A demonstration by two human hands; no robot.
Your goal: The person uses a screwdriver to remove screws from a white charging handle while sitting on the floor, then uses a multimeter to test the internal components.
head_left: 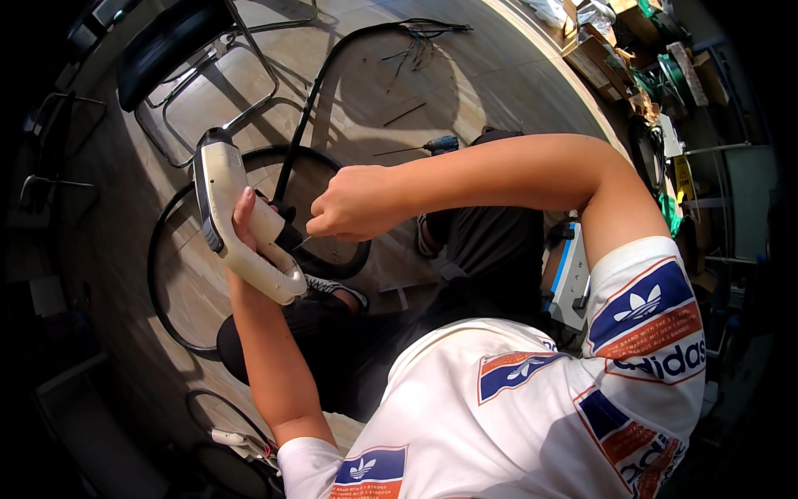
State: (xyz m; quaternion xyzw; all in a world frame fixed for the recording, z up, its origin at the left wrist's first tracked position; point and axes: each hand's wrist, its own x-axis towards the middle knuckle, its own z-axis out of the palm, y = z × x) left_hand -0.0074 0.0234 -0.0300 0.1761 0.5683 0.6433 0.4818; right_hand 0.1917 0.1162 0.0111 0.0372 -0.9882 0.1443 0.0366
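Two hands (242, 219) (359, 201) (paired), one held handpiece (221, 176), one drill (441, 145)

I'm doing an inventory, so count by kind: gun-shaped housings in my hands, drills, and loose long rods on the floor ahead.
White gun-shaped housing, in the left hand: 1
Drill: 1
Loose rod: 1
Total: 3

- On my feed, the handle (224, 191) reads as smooth cream plastic with a soft sheen.
- Cable (152, 266): matt black, rubbery to my eye.
- I see a smooth, faintly glossy floor (366, 108).
- Chair (170, 54): shiny metal tubing, smooth black seat.
- Shirt (453, 416) and trousers (499, 249) look like soft cloth.
- Boxes (594, 66): brown cardboard, matt.
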